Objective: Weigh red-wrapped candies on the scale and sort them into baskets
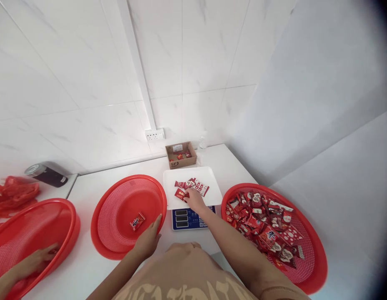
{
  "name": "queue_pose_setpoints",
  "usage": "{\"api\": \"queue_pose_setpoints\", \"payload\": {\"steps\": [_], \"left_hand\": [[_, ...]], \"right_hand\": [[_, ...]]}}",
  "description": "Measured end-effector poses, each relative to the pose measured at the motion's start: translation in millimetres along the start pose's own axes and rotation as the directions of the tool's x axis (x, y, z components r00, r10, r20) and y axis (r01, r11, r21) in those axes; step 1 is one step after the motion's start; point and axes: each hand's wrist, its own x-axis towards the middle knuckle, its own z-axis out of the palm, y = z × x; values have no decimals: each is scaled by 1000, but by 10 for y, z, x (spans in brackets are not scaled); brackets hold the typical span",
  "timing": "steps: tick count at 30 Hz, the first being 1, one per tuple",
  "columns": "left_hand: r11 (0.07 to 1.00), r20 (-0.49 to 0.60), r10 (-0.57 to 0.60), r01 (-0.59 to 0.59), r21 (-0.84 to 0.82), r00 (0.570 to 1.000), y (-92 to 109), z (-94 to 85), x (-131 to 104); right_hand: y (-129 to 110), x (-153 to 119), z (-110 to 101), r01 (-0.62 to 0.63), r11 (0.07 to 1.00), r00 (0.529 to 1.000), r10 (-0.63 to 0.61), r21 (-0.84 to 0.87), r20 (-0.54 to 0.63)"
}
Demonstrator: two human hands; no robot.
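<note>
My right hand is over the white tray of a scale, its fingers closed on a small red packet. Other red and white packets lie on the tray beside it. My left hand rests at the right rim of a red basket, fingers stretched along the edge and holding nothing. Inside that basket is a single red packet. On the right, a red basket holds several red packets. The scale's blue display panel shows below the tray.
A small cardboard box with red items stands by the wall, near a clear plastic object. At the far left, another person's hand reaches into a red basket. Behind it are red bags and a dark cylinder.
</note>
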Motion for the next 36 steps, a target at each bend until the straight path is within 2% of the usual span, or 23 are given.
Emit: {"api": "queue_pose_setpoints", "payload": {"steps": [7,11,13,14,16,17,19,21,23,26,29,32,34,36], "left_hand": [[1000,-38,-7,7,-18,999,-33,9,13],[1000,-50,-21,21,-7,999,-69,22,42],[1000,-58,-7,6,-5,998,-89,33,63],[1000,-62,1,-1,-4,998,-100,40,75],[1000,-63,10,-10,-1,998,-120,56,96],[1000,-61,13,-12,3,998,-129,63,105],[1000,-57,18,-17,9,998,-140,74,115],[1000,-61,29,-28,6,998,-143,78,117],[999,-66,35,-35,-2,997,-140,79,113],[999,-75,32,-33,-9,997,-137,77,112],[999,-79,29,-30,-13,996,-146,78,121],[999,-78,33,-34,-18,996,-159,81,135],[999,-74,36,-38,-23,997,-160,80,142],[999,-63,28,-30,-27,998,-151,72,145]], "right_hand": [[38,20,-100,-90,994,993,94,60,-65],[-153,-12,-137,-69,956,988,104,283,-110],[-353,-43,-135,5,891,1000,6,455,-24],[-460,-60,-133,52,850,995,-86,525,41],[-636,-97,-127,165,815,957,-269,555,111],[-687,-114,-124,218,832,941,-318,510,116],[-688,-140,-113,275,913,943,-317,300,102],[-571,-153,-89,245,969,964,-247,29,95],[-396,-154,-58,202,965,977,-187,-168,105],[-190,-133,-21,163,957,986,-148,-239,81],[-180,-91,2,84,990,996,-79,-115,48],[-368,-53,32,-6,979,993,-17,202,115],[-541,-30,48,22,908,979,-105,418,177],[-674,8,36,141,853,955,-251,502,158]]}}
